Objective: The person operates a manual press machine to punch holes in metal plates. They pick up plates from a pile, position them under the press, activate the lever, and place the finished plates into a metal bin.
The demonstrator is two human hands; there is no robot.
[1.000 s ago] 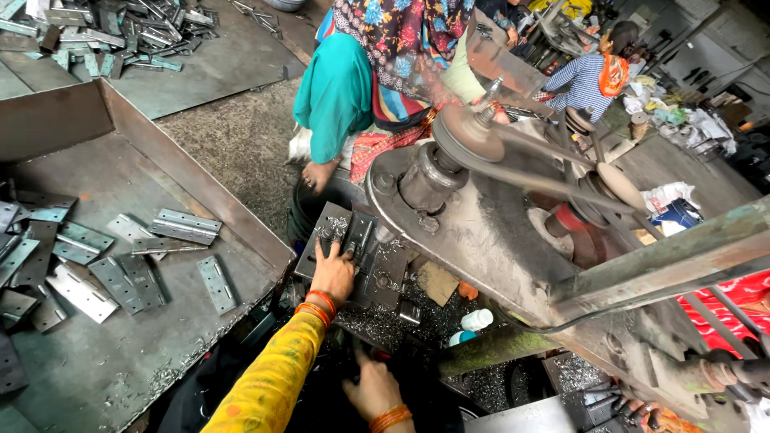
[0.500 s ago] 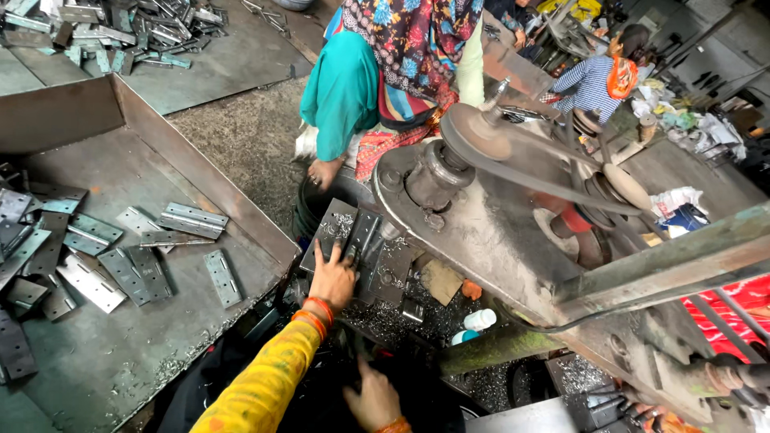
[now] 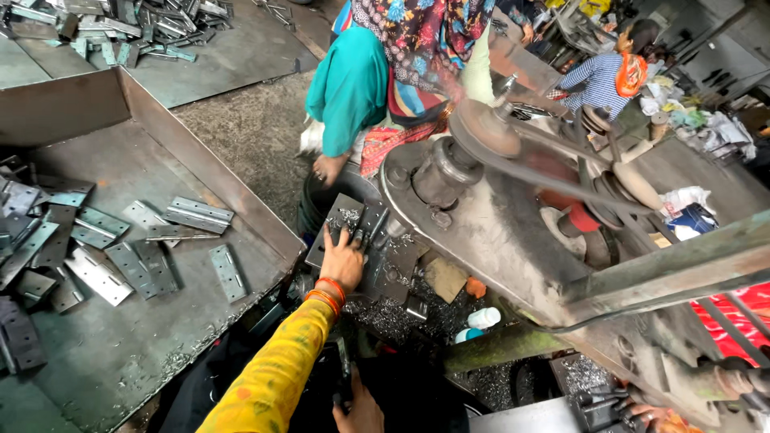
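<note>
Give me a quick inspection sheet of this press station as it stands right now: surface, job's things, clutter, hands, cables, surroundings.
Surface: dark press bed, littered with metal shavings.
Job's things: dark flat metal plate on the bed; grey steel hinge leaves loose in the sheet-metal tray.
Clutter: white plastic bottle, brown cardboard scrap.
Hands: left hand pressed flat on the plate's near end, fingers spread; right hand low at the frame's bottom edge, grip hidden.
Cables: nothing seen; a drive belt runs round the pulley.
Surroundings: a co-worker in a teal sleeve across the press; another person beyond.
</note>
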